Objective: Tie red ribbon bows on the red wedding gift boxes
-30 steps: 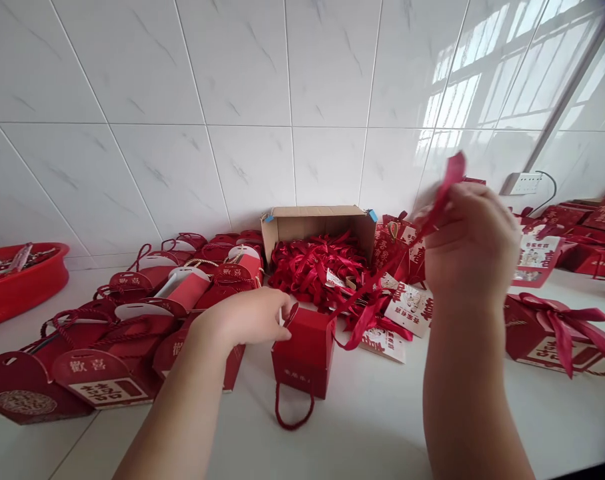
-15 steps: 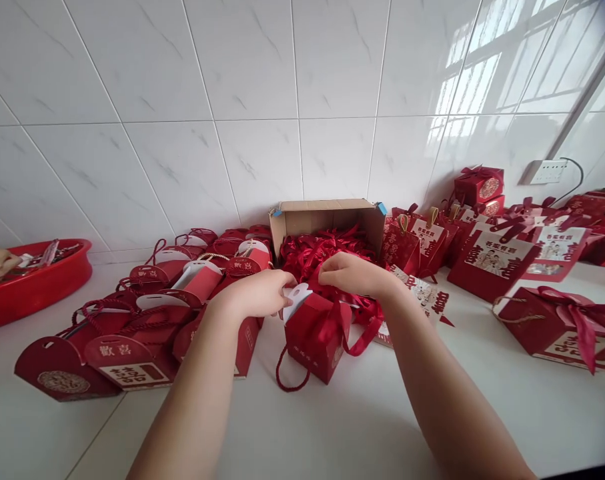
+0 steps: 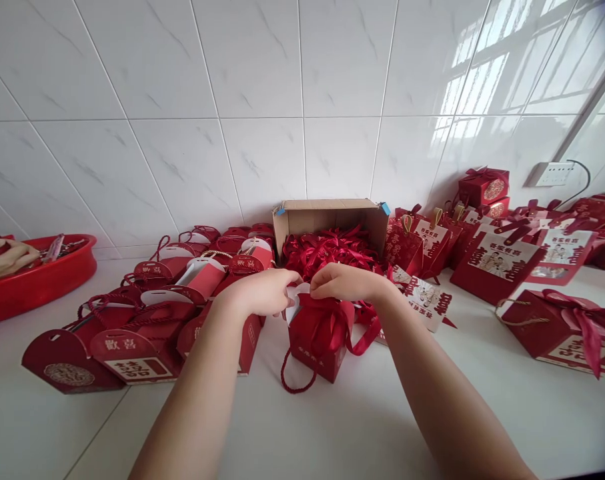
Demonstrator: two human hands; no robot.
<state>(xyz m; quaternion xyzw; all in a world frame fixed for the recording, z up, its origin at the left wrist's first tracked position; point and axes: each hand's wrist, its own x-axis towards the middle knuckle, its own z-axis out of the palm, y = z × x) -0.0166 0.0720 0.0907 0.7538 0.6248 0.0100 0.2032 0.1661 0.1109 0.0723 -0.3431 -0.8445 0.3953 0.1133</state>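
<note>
A red gift box [image 3: 307, 350] stands on the white counter between my hands, with a red ribbon [image 3: 331, 327] on its upper part and a dark red cord handle [image 3: 292, 389] hanging down its near side. Its white-lined top flap [image 3: 293, 300] is pinched by my left hand [image 3: 268, 293] at the left. My right hand [image 3: 349, 283] is closed, its fingertips together at the top of the same flap; whether ribbon is also between them is hidden. Just behind the hands, a pile of red ribbons [image 3: 332, 248] fills an open cardboard box [image 3: 327, 205].
Several red gift boxes [image 3: 132, 347] with cord handles crowd the left. More red boxes [image 3: 497, 267] with printed cards and bows stand at right. Another person's hand [image 3: 9, 260] is over a red basin [image 3: 42, 287] at far left. A tiled wall closes the back.
My right hand has moved slightly left and down, onto the box's top flap beside my left hand. The other person's hand reaches further right over the basin.
</note>
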